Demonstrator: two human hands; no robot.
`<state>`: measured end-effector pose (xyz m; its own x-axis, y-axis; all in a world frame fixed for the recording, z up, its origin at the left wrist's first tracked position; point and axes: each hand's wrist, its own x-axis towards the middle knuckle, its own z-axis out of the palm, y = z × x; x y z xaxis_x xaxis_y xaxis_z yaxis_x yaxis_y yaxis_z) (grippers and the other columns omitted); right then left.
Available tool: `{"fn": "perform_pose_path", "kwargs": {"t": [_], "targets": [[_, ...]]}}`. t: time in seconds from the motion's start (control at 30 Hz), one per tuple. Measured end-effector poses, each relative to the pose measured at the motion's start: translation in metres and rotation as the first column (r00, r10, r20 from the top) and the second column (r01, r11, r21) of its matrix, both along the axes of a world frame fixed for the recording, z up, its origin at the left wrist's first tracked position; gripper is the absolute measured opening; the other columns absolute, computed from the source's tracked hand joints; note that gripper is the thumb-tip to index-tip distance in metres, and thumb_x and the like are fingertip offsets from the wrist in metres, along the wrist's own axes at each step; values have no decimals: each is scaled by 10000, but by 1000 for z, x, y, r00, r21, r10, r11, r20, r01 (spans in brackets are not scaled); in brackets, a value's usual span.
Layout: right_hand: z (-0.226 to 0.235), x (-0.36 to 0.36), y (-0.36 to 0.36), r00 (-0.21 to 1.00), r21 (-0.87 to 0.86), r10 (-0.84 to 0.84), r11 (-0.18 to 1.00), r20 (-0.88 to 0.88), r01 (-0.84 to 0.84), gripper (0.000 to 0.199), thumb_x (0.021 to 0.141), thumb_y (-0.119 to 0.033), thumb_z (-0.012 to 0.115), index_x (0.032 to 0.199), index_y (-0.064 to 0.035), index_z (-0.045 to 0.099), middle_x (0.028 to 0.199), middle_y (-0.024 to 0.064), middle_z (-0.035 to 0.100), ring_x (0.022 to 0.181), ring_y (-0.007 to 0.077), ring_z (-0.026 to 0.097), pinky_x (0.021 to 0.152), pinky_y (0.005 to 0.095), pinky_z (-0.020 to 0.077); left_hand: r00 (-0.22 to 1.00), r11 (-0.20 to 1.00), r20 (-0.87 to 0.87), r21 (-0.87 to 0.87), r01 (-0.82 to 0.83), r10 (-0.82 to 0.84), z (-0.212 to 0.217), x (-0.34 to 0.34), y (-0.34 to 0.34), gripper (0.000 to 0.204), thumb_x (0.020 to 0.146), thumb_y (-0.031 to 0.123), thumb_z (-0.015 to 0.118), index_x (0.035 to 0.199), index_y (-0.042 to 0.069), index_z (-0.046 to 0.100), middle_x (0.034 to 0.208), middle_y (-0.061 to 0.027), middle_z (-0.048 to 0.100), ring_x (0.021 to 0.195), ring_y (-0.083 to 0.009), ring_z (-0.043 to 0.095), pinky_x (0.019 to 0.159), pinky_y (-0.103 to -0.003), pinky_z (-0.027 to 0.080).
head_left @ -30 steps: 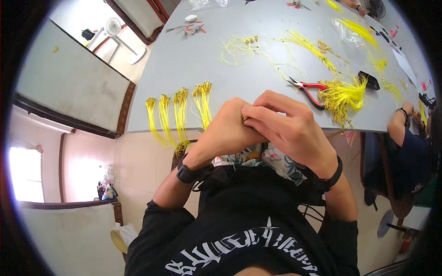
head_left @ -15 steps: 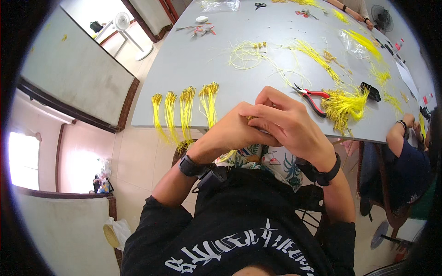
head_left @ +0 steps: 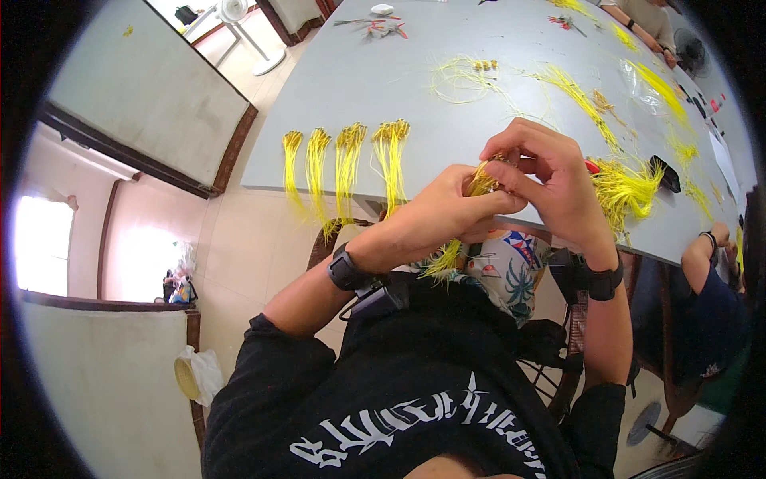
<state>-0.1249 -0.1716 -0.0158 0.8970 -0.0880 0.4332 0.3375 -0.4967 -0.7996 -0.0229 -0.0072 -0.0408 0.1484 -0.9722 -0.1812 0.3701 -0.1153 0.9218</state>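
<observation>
My left hand (head_left: 448, 209) is closed around a bundle of yellow strands (head_left: 482, 182) with gold-brown ends, held over the table's near edge. The loose tails hang below that hand toward my lap. My right hand (head_left: 549, 177) meets it from the right, thumb and fingers pinching at the gold ends; the fingertips are partly hidden. Left of my hands, several similar yellow bundles (head_left: 349, 164) lie in a row, gold ends away from me and tails over the edge. Right of my right hand spreads a larger heap of yellow strands (head_left: 626, 188).
The grey table (head_left: 319, 96) also bears loose pale-yellow strands (head_left: 463, 84), a long yellow bunch (head_left: 586, 100), a black tray (head_left: 665, 174) and red-and-grey pieces (head_left: 387, 30). The red-handled pliers (head_left: 592, 166) are mostly hidden. Other people's arms (head_left: 706, 259) rest at the right and far right.
My hands have turned and parted slightly, so the gold ends of the bundle now show between them. The view has shifted, and my right hand now covers most of the pliers.
</observation>
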Motion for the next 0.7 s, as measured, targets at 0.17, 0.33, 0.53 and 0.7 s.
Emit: {"fn": "perform_pose_path", "kwargs": {"t": [0.17, 0.33, 0.53, 0.7], "targets": [[3, 0, -1, 961, 341, 134, 939, -242, -45, 113, 958, -41, 714, 1042, 24, 677, 940, 29, 655, 832, 66, 639, 696, 219, 553, 944, 987, -318, -158, 38, -87, -12, -6, 19, 594, 1110, 548, 201, 1198, 76, 549, 630, 45, 283, 558, -112, 253, 595, -279, 270], [-4, 3, 12, 973, 290, 143, 953, -181, -86, 102, 959, -31, 708, 1034, 27, 671, 951, 32, 654, 845, 75, 655, 711, 212, 553, 965, 985, -262, -161, -55, 11, -25, -14, 28, 671, 1088, 646, 207, 1115, 62, 538, 617, 43, 308, 546, -104, 248, 564, -280, 256], [-7, 5, 28, 986, 234, 148, 964, -79, -126, 92, 962, -23, 698, 1030, 32, 672, 975, 52, 669, 882, 94, 676, 724, 228, 566, 954, 974, -295, -193, -120, 59, -30, -18, 40, 552, 1103, 592, 308, 911, 100, 468, 620, 43, 313, 539, -96, 241, 543, -278, 235], [-6, 3, 36, 987, 187, 142, 974, -72, -126, 92, 956, -6, 697, 1034, 37, 671, 986, 65, 669, 894, 98, 680, 720, 232, 566, 963, 977, -264, -181, -109, 59, -27, -14, 50, 576, 1101, 592, 318, 943, 75, 517, 619, 35, 344, 547, -100, 292, 542, -283, 247]]}}
